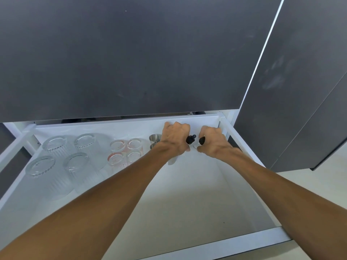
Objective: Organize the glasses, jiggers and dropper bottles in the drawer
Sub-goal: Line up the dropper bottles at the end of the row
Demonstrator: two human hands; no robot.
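A white drawer (249,239) stands pulled out below me. At its back left, several ribbed clear glasses (75,160) stand upside down. To their right, several small shot glasses (124,152) with red marks form a block. Two steel jiggers (155,138) stand just left of my left hand (175,136). That hand is shut on a dropper bottle with a black rubber top (190,139). My right hand (213,140), at the drawer's back right, is shut on a second dropper bottle with a black top (202,140). Both bottles' bodies are mostly hidden by my fingers.
A dark grey cabinet front (131,53) hangs over the drawer's back edge. A tall dark door (300,91) stands at the right, next to the drawer's right rail (242,143). The drawer floor (187,203) in front of my hands is bare white.
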